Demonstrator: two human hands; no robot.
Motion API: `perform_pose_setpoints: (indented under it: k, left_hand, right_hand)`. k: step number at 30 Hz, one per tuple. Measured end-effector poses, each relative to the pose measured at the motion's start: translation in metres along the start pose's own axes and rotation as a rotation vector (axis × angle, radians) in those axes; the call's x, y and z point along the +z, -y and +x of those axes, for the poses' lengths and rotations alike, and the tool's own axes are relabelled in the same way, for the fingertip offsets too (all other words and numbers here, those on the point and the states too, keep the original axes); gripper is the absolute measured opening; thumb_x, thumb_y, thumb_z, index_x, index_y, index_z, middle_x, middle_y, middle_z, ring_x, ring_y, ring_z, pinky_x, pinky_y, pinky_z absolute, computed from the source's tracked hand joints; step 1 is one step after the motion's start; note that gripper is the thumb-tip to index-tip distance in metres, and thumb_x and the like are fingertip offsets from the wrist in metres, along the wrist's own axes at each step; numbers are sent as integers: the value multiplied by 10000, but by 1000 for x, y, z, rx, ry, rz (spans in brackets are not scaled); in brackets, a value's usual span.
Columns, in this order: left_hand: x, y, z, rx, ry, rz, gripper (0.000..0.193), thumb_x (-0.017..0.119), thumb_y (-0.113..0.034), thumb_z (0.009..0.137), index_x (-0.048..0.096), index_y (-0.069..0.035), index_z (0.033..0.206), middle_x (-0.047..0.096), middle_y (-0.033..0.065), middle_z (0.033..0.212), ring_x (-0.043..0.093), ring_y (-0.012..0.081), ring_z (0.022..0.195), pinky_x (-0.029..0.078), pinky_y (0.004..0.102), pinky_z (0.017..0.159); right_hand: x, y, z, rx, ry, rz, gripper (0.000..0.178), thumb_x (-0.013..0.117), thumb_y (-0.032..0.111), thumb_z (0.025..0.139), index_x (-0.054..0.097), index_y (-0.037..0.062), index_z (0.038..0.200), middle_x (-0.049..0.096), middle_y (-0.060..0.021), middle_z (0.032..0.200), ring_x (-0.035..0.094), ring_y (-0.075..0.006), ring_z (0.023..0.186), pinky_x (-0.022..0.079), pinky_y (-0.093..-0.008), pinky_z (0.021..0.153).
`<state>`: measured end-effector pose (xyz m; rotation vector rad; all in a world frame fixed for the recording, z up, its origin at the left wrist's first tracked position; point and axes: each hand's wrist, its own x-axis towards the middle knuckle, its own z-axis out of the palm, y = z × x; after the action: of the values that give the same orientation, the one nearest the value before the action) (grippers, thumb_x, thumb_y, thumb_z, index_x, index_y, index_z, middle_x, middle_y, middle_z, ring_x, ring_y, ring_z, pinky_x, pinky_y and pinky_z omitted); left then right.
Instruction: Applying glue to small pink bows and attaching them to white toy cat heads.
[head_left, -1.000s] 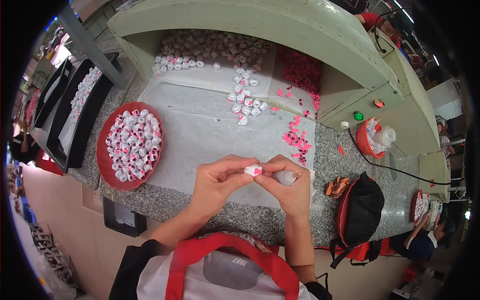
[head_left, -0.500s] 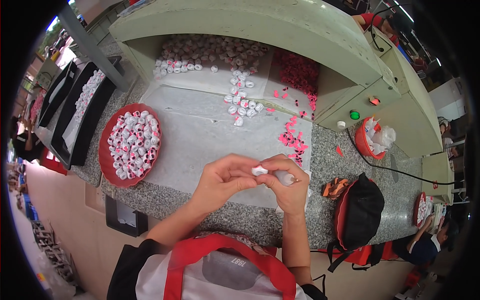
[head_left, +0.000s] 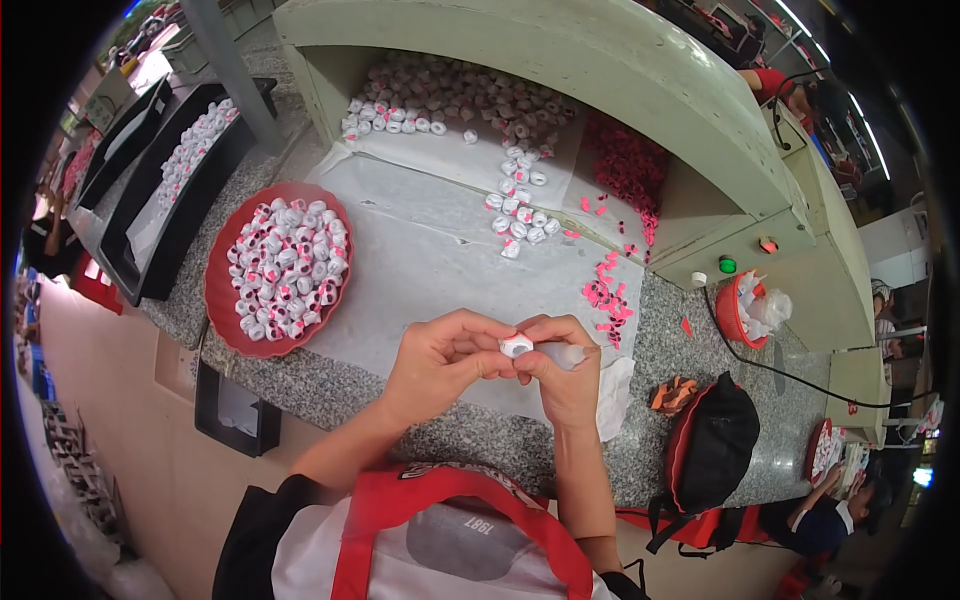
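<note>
A small white rounded piece with a hole and a touch of pink (head_left: 517,346) is pinched between both my hands, above the front of the white paper sheet (head_left: 400,265). My left hand (head_left: 440,355) grips it by the fingertips from the left. My right hand (head_left: 568,385) meets it from the right with thumb and index finger. In that same hand lies a small translucent bottle (head_left: 566,355), partly hidden by the fingers. To the left, a red scalloped bowl (head_left: 222,318) is full of white pieces with pink and dark patches.
Under the pale green metal housing (head_left: 520,35) lie many white pieces (head_left: 450,95) and a heap of pink bits (head_left: 625,160). Loose pink bits (head_left: 607,300) spread across the sheet's right. An orange basket (head_left: 730,310), a cable and a black bag (head_left: 715,440) stand rightward; black trays (head_left: 180,200) leftward.
My view has turned slightly, so the bench things sit farther right in it. Both hands stay together on the white piece, which now shows its hole more plainly. The bottle's brownish tip no longer shows.
</note>
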<state>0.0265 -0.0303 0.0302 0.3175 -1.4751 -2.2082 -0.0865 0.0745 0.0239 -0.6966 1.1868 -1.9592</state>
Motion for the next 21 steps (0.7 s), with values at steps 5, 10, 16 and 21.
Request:
perform_pose_setpoints:
  k: [5,10,16,21]
  left_hand:
    - [-26,-8,-8,-37,-139,-70,190,572,53,764,562,41,953,624,140,825,612,150,685,499,234,598]
    - [-65,-16,-7,35,-380,245,166,581,19,762,595,25,927,632,93,788,600,118,656,489,218,587]
    - [-157,-44,-5,79,-901,1677,285,637,-108,710,635,-151,991,594,81,740,574,194,576,451,287,535]
    - [-59,13,80,381,-474,1367,205,660,-154,697,601,-87,881,558,97,780,582,242,602,455,349,566]
  right_hand:
    - [19,-32,14,47,45,57,160,645,-8,720,555,16,850,592,-114,874,571,-117,657,427,-195,494]
    - [54,-46,30,197,-18,-96,230,656,11,707,526,17,896,592,-93,888,556,-99,653,433,-202,496]
    - [10,-35,14,226,-106,-321,261,609,-3,717,481,29,941,562,-82,917,546,-100,666,453,-216,521]
    - [-14,-24,-10,84,-189,-259,333,496,-74,740,379,41,1029,455,-68,940,515,-130,799,503,-298,680]
